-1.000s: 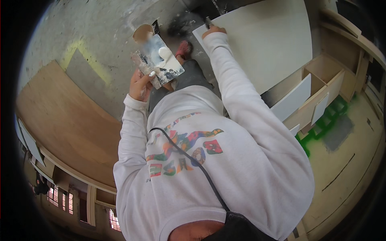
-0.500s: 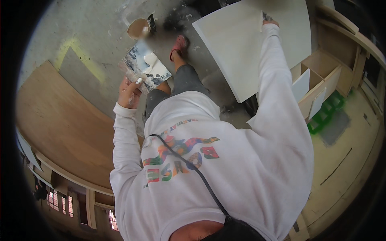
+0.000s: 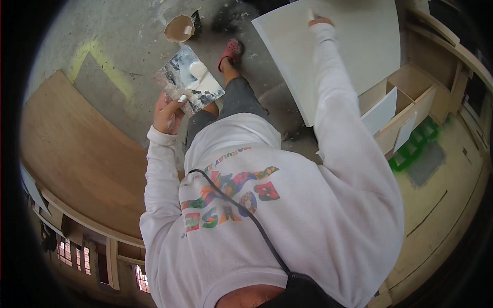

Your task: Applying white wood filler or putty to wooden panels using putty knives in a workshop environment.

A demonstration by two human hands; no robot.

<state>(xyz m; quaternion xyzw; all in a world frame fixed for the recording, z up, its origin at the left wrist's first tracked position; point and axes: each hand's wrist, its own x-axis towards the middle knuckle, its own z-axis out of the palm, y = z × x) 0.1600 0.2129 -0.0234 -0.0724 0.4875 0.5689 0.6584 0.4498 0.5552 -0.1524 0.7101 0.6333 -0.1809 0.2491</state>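
Observation:
My left hand (image 3: pixel 168 114) grips the lower edge of a flat putty board (image 3: pixel 177 65), thumb on top. The board is smeared dark and pale, and a mound of white putty (image 3: pixel 204 79) lies on it. Out over a large white panel (image 3: pixel 349 56), my right arm is stretched far forward. There my right hand (image 3: pixel 322 22) is closed on a putty knife (image 3: pixel 311 15), which shows only as a small blurred strip beside the fingers. Its blade tip, near the panel's far part, is too unclear to make out.
A round tub (image 3: pixel 173 36) with a pale block-like piece in it stands on the grey floor beyond the board. A curved-looking brown wood sheet (image 3: pixel 77 154) lies at left. Open wooden cabinet frames (image 3: pixel 411 97) stand at right, near green spray paint (image 3: pixel 418 151).
My right hand has moved left and slightly farther away across the white panel with the putty knife. The board in my left hand has shifted slightly to the right.

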